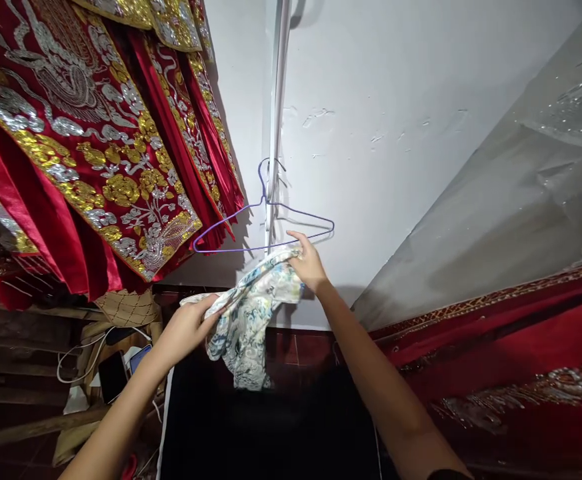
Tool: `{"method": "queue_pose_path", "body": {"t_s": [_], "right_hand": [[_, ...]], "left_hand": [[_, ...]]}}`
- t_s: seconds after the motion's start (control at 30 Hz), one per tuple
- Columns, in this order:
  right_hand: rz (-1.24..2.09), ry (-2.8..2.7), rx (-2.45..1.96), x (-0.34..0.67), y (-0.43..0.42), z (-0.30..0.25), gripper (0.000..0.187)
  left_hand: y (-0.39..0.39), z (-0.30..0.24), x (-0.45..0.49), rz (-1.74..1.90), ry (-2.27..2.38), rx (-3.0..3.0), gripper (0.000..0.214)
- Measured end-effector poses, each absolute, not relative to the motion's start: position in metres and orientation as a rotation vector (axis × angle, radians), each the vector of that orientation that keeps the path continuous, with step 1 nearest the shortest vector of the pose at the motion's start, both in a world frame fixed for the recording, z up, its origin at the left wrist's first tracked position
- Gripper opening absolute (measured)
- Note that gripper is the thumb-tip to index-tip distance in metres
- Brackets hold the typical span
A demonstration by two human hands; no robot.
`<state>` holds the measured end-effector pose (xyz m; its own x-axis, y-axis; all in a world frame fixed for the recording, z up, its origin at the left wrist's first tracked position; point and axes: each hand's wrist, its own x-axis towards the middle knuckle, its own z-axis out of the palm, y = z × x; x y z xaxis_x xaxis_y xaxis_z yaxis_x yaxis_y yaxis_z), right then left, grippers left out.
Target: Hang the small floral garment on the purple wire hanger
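Observation:
A purple wire hanger (265,230) hangs from a white pipe (277,113) on the white wall. Just below it I hold a white cloth with a blue and green flower print (248,310) in both hands. My right hand (308,263) grips the cloth's upper edge, close under the hanger's lower bar. My left hand (188,327) is closed on the cloth's left end, lower down. The rest of the cloth droops between my arms.
Red robes with gold and silver embroidery (85,133) hang at the upper left. More red embroidered fabric (511,360) lies at the right under a clear plastic sheet (511,193). Phones and cables (115,367) sit at the lower left. A black surface (271,433) is below.

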<state>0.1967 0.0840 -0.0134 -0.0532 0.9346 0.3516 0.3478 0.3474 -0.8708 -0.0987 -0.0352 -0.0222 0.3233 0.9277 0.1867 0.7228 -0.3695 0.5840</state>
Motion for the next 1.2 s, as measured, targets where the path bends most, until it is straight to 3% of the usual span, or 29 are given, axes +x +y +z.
{"method": "queue_pose_path", "body": {"t_s": [0.07, 0.13, 0.27, 0.4, 0.57, 0.7, 0.83, 0.93, 1.07, 1.13, 1.2], "right_hand": [[0.715, -1.700, -1.211, 0.189, 0.102, -0.019, 0.060], [0.658, -1.812, -1.277, 0.188, 0.105, -0.021, 0.043], [0.615, -1.930, -1.320, 0.203, 0.083, -0.017, 0.017], [0.769, -1.888, -1.264, 0.210, 0.055, -0.011, 0.009], [0.775, -1.815, -1.218, 0.205, 0.042, -0.005, 0.008], [0.899, -1.754, -1.148, 0.201, 0.042, 0.001, 0.011], [1.087, -1.702, -1.028, 0.197, 0.035, 0.006, 0.011], [0.940, -1.680, -1.028, 0.204, 0.027, 0.011, 0.029], [0.528, -1.414, -1.173, 0.234, 0.040, 0.016, 0.087], [0.481, -1.385, -1.230, 0.251, 0.058, 0.017, 0.096], [0.569, -1.450, -1.264, 0.266, 0.074, 0.019, 0.087]], "left_hand": [[-0.037, -0.014, -0.106, 0.789, 1.579, 2.191, 0.029], [-0.039, -0.004, -0.115, 0.796, 1.645, 2.188, 0.033], [-0.030, 0.010, -0.142, 0.430, 1.641, 2.265, 0.044], [0.006, 0.006, -0.163, 0.229, 1.733, 2.232, 0.050], [0.044, 0.010, -0.150, 0.713, 1.827, 2.207, 0.054], [0.057, 0.029, -0.122, 1.227, 1.560, 2.045, 0.054], [0.068, 0.048, -0.112, 1.282, 1.365, 1.975, 0.050], [0.069, 0.059, -0.118, 1.211, 1.397, 2.067, 0.045], [0.059, 0.070, -0.124, 1.139, 1.427, 2.181, 0.043], [0.055, 0.074, -0.123, 1.128, 1.415, 2.246, 0.042], [0.053, 0.078, -0.122, 1.111, 1.400, 2.329, 0.039]]}}
